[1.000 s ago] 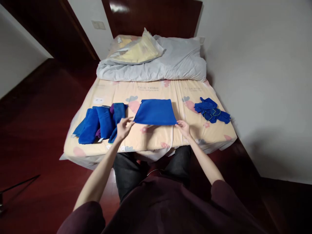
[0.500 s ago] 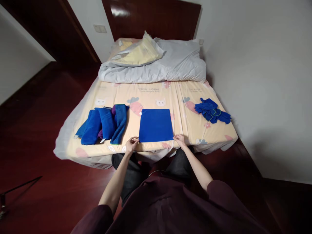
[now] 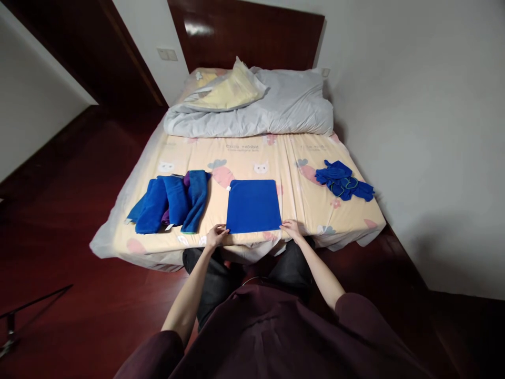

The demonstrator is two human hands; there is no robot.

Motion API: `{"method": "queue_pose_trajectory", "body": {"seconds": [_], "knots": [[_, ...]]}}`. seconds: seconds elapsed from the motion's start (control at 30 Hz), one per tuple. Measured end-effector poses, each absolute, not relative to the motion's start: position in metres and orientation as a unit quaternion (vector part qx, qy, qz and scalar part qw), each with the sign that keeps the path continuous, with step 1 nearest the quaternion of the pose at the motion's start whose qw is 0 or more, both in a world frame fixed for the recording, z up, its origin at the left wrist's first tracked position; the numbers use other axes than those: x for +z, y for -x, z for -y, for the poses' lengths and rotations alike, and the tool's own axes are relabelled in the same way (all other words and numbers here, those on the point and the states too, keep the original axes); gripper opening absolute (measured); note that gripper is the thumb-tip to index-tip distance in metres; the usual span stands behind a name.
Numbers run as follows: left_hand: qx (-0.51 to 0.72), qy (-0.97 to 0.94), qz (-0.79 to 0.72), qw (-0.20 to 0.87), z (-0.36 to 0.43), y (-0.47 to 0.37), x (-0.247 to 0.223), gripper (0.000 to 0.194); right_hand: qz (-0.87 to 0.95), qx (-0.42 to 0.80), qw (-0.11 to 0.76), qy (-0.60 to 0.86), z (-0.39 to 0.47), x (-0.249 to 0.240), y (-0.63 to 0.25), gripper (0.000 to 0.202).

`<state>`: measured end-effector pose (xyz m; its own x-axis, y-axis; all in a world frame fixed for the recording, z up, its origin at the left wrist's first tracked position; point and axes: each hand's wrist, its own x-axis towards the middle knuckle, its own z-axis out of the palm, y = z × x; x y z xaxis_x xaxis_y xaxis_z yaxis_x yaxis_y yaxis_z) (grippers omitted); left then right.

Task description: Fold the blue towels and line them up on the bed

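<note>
Two near corners of a blue towel [image 3: 253,206] are in my fingers, one for each hand. The towel lies flat and roughly square on the peach printed bedsheet [image 3: 256,157], straight in front of me, its near edge close to the front edge of the bed. My left hand [image 3: 215,236] pinches the near left corner between thumb and fingertips, and my right hand [image 3: 291,229] pinches the near right one in the same way (how firmly I press, I cannot tell from this height). A small white tag [image 3: 229,188] sticks out at the far left corner. I judge the towel light and soft, with no stiffness of its own, so it should sag wherever I leave it unsupported; it looks matt and unlikely to slip or come to harm. The corners seem the right places to hold, since a pinch at both ends keeps the edge taut, while a grab at the middle would probably bunch it. To my left, apart from the towel, lies a group of folded blue and purple towels [image 3: 177,202]; well over to my right, a crumpled heap of blue cloth [image 3: 340,180] with thin green edging rests near the bed's side.
</note>
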<state>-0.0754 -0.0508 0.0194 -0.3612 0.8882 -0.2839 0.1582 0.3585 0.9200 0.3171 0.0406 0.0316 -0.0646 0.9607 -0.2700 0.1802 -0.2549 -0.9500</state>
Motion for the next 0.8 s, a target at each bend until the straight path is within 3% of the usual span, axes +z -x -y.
{"method": "queue_pose_trajectory", "body": {"seconds": [0.43, 0.8], "knots": [[0.359, -0.380, -0.710, 0.473, 0.088, 0.086, 0.032, 0.056, 0.508, 0.594, 0.288, 0.554, -0.017, 0.030, -0.343, 0.054], [0.401, -0.330, -0.713, 0.470, 0.011, 0.103, 0.013, 0.068, 0.465, 0.577, 0.268, 0.615, -0.074, 0.051, -0.321, 0.054]]}}
